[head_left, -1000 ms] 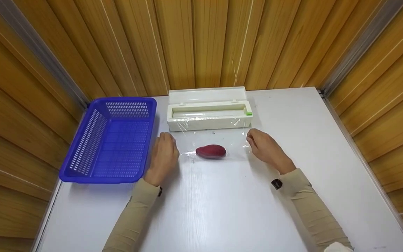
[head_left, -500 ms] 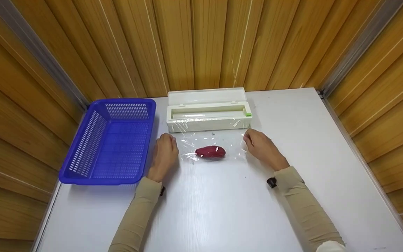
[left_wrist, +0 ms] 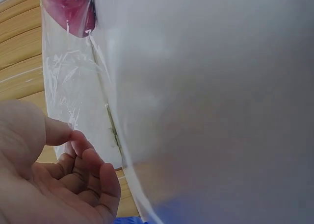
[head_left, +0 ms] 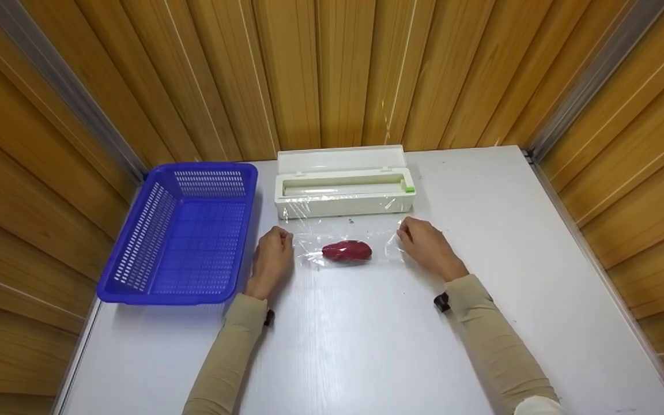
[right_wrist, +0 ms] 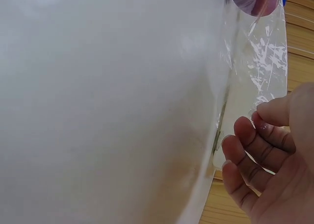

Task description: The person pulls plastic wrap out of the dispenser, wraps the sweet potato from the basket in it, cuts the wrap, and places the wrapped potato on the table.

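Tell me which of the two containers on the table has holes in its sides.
The blue basket at the left; its walls are perforated, while the white cling-film dispenser box has solid walls.

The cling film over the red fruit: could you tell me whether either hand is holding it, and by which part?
Both: the left hand pinches the cling film at its left edge, the right hand at its right edge.

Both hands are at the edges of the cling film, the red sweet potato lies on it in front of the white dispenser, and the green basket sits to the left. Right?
Not quite: the basket is blue, not green, as the head view shows. The rest holds: left hand and right hand at the cling film edges, the red sweet potato before the white dispenser.
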Demonstrator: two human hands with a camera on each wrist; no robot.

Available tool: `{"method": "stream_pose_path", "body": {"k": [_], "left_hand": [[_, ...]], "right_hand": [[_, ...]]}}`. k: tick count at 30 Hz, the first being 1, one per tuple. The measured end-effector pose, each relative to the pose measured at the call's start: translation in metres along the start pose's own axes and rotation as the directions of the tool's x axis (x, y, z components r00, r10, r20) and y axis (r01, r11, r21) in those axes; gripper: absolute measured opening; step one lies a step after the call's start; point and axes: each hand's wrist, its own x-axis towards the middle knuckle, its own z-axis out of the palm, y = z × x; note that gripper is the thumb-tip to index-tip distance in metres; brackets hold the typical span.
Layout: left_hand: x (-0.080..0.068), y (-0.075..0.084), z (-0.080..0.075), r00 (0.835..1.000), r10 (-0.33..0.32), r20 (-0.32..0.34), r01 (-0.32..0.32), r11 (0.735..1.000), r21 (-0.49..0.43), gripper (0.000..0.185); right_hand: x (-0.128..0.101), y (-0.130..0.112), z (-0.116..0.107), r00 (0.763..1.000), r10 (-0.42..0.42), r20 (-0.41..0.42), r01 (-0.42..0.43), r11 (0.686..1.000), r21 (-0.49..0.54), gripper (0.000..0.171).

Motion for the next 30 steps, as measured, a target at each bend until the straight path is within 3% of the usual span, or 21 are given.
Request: {"method": "stream_pose_path", "body": {"k": [8, 15, 24, 30], "left_hand": [[-0.0019, 0.0013, -0.0022, 0.998, -0.031, 0.048, 0.03, 0.999, 0.022, 0.011], [-0.0027, -0.0006, -0.0034, 0.997, 0.011, 0.077, -0.014, 0.999, 0.037, 0.009], [-0.0023, -0.0036, -0.0052, 0.995, 0.003, 0.1, -0.007, 0.999, 0.04, 0.005], [0.0002, -0.0046, -0.0055, 0.993, -0.051, 0.106, 0.048, 0.998, 0.036, 0.005]], "right_hand": [[-0.0005, 0.0006, 0.0049, 1.0, 0.01, 0.018, -0.01, 1.0, -0.019, 0.017], [0.0009, 0.0008, 0.0075, 0.998, 0.009, 0.062, -0.005, 0.998, -0.064, 0.016], [0.001, 0.0002, 0.0074, 0.996, 0.036, 0.083, -0.029, 0.996, -0.087, 0.016], [0.0007, -0.0023, 0.0051, 0.993, 0.052, 0.102, -0.042, 0.994, -0.1, 0.015]]}}
